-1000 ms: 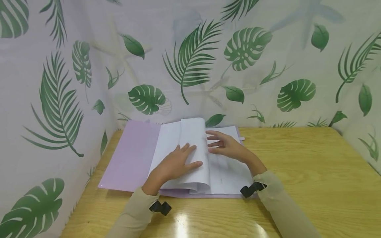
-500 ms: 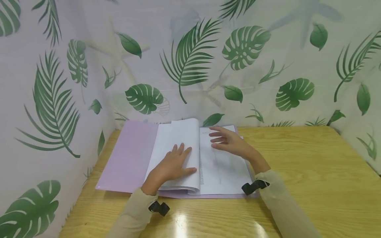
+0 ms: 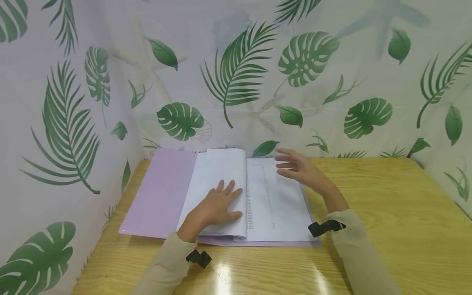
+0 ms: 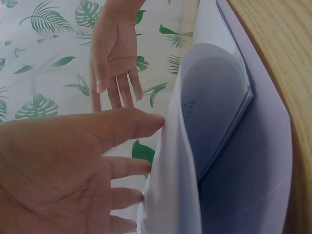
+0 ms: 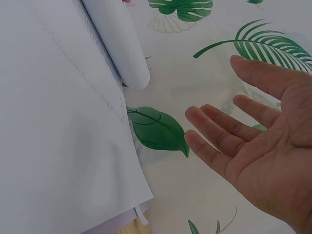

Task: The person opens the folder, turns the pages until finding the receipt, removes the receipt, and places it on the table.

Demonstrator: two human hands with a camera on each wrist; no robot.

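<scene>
A lilac folder lies spread on the table, holding a stack of white paper sheets. The turned sheets bulge over the left side, curved at the fold. On them rests my left hand, fingers spread and fingertips touching the paper, as the left wrist view also shows. The page on the right bears a column of small print along its inner edge. Above that page's upper right part my right hand hovers with fingers loosely extended, holding nothing; in the right wrist view its palm is apart from the paper.
The wooden table runs out to the right and in front of the folder. A white cloth with green leaf prints stands behind and on the left. A small white tab sticks out from the folder's edge.
The sheets under my left hand have turned further left and flattened, baring the printed page. My right hand has withdrawn from the sheets toward the right and upward.
</scene>
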